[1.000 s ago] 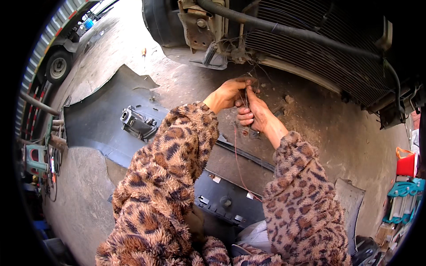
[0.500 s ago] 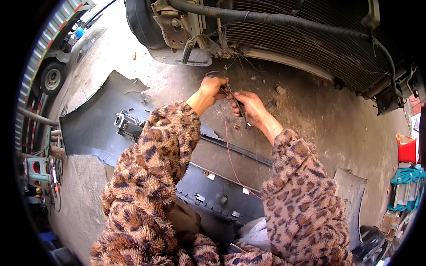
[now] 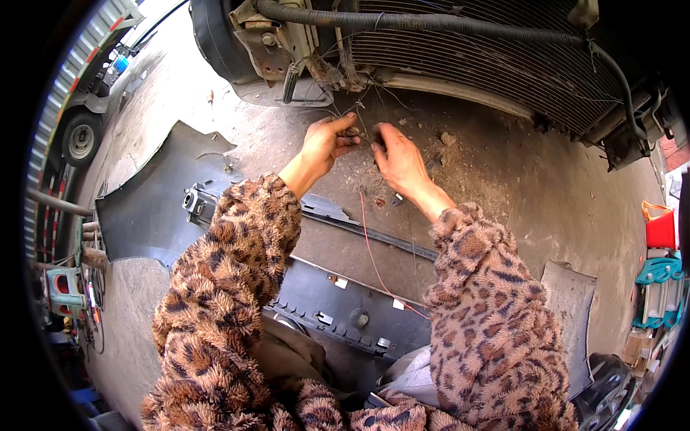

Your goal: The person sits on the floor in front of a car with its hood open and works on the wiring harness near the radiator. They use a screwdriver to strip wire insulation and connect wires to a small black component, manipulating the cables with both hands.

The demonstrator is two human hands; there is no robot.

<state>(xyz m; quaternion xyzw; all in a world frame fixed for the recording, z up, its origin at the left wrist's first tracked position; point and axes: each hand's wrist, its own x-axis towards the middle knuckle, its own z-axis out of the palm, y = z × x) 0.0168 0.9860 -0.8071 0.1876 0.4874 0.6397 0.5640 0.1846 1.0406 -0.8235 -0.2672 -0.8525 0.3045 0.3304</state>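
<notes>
My left hand (image 3: 322, 149) pinches thin wires (image 3: 364, 108) that hang below the front of a vehicle. A small tangle shows between its thumb and fingers. Close to its right, my right hand (image 3: 402, 164) has its fingers curled together, with something small and dark at the fingertips that I cannot make out. Beneath the hands, a thin red wire (image 3: 368, 248) runs down to the right, across a dark bumper cover (image 3: 309, 284) lying on the ground. Above them is a finned radiator panel (image 3: 460, 61), crossed by a ribbed black hose (image 3: 431, 26).
A torn dark plastic panel (image 3: 140, 219) lies at the left, with a headed strut (image 3: 198, 205) on it. A truck wheel (image 3: 83, 136) and a green stool (image 3: 66, 287) stand farther left. At the right are a red bucket (image 3: 659, 226) and a teal-ended rack (image 3: 660, 291).
My hands have moved slightly apart, and the dark strand stretched between them no longer shows. The view has shifted a little; the right hand has turned with its back upward.
</notes>
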